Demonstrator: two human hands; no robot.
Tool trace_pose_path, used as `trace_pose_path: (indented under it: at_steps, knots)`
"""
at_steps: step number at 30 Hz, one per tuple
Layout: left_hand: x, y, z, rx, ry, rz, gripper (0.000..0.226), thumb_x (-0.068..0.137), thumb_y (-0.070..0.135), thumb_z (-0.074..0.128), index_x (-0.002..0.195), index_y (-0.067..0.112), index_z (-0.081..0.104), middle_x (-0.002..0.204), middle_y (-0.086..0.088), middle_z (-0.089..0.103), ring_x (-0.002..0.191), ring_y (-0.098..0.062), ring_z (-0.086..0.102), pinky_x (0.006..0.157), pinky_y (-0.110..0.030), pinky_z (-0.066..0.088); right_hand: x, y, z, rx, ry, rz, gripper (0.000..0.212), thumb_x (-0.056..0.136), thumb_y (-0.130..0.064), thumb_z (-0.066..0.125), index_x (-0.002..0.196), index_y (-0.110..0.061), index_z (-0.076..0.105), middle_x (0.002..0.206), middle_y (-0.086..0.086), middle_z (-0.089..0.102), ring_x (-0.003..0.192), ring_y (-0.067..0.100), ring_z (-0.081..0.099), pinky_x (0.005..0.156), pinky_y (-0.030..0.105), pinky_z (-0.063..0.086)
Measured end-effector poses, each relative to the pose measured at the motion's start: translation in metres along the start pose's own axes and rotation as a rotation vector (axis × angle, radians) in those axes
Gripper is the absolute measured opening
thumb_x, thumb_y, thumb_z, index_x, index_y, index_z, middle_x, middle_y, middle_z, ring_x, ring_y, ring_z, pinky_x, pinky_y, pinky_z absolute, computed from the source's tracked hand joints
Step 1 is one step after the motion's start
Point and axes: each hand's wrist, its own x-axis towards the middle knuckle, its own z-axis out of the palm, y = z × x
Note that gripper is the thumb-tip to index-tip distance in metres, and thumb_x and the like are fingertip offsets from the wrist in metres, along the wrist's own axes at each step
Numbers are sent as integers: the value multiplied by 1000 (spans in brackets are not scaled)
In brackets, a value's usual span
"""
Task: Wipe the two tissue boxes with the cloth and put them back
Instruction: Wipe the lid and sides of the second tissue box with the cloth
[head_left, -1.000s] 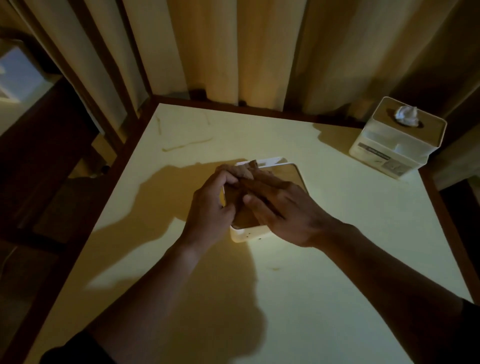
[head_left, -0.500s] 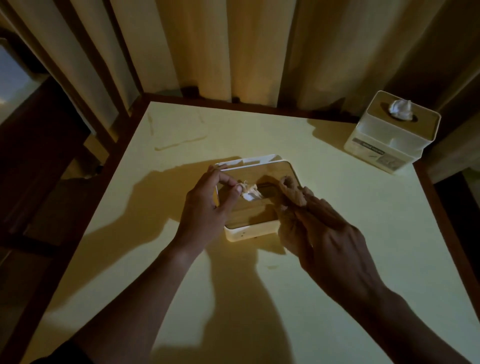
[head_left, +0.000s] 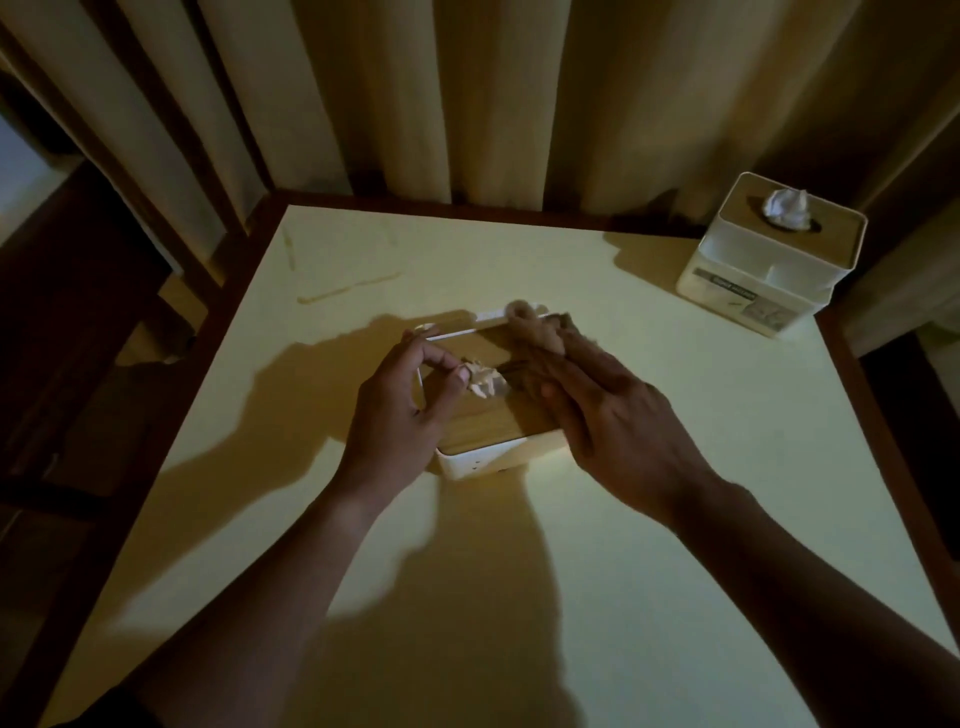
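The flat tissue box (head_left: 493, 421) is taken as the landmark; it lies near the middle of the pale table (head_left: 623, 571), its wooden lid facing up. At its left edge the box is steadied by the left hand (head_left: 400, 415), whose thumb and forefinger are curled into a loose ring at the tuft of tissue (head_left: 483, 379) standing out of the lid slot; whether the tuft is actually pinched cannot be told in the dim light. Over the right half of the lid the right hand (head_left: 608, 415) is laid with fingers extended, and the brown cloth (head_left: 540, 327) is pressed beneath the fingertips at the box's far right corner. Well beyond the landmark, to its far right at the table's corner, the second, taller tissue box (head_left: 769, 260) stands upright and untouched by either hand, before the curtains (head_left: 467, 104). The wiping of the first box is judged to be under way; the second box and both returns appear to remain.
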Motion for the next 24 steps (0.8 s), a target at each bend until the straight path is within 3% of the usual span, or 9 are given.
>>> trace_pose_path:
  at_steps: [3, 6, 11, 14, 16, 19, 22, 24]
  knots:
    - [-1, 1, 1, 5, 7, 12, 7, 97, 20, 69, 93, 22, 64, 118, 24, 63, 119, 14, 53, 91, -11, 39, -30, -9, 6, 22, 111, 62, 51, 113, -26, 44, 163, -18, 42, 166, 11, 45, 146, 30, 54, 101, 35, 53]
    - [1, -1, -2, 16, -38, 2, 5, 97, 23, 69, 96, 23, 64, 135, 24, 59, 130, 10, 49, 100, -12, 37, -54, -26, 14, 28, 198, 81, 48, 109, -21, 50, 157, -12, 52, 157, 12, 55, 146, 28, 52, 113, 39, 47]
    - [28, 9, -14, 235, -268, 34, 5, 102, 26, 60, 99, 29, 58, 161, -1, 42, 148, -1, 28, 101, 2, 22, -53, -43, 17, 53, 251, 133, 41, 108, -9, 58, 148, -4, 61, 145, 13, 67, 137, 27, 60, 113, 38, 52]
    - [38, 19, -9, 341, -276, 54, 2, 105, 28, 54, 105, 28, 56, 159, 0, 44, 150, -12, 32, 105, -21, 31, -51, -54, 17, 51, 254, 142, 39, 100, -1, 71, 139, -4, 68, 137, 14, 71, 130, 26, 60, 108, 37, 53]
    - [38, 25, -1, 344, -234, 73, 6, 107, 30, 50, 109, 27, 56, 153, 5, 47, 143, -15, 41, 101, -27, 36, -53, -61, 17, 89, 255, 123, 26, 100, -2, 71, 126, -6, 73, 132, 12, 73, 126, 22, 60, 105, 36, 55]
    - [39, 30, 9, 346, -240, 156, 12, 107, 34, 47, 113, 28, 54, 155, 5, 47, 141, -22, 45, 106, -42, 44, -60, -68, 16, 260, 300, 154, 22, 106, -8, 62, 126, -10, 72, 120, 4, 73, 100, 16, 65, 84, 33, 61]
    - [39, 32, 17, 364, -256, 204, 14, 108, 38, 43, 117, 30, 51, 138, 9, 60, 122, -25, 57, 95, -55, 52, -69, -71, 10, 614, 460, 421, 24, 112, -18, 54, 127, -23, 72, 91, -7, 72, 75, 13, 67, 62, 42, 61]
    - [38, 34, 22, 395, -252, 257, 13, 109, 34, 45, 115, 25, 51, 123, 8, 65, 109, -9, 55, 96, -59, 50, -69, -68, 6, 847, 596, 661, 26, 114, -22, 51, 119, -31, 76, 79, -6, 72, 71, 17, 71, 60, 47, 60]
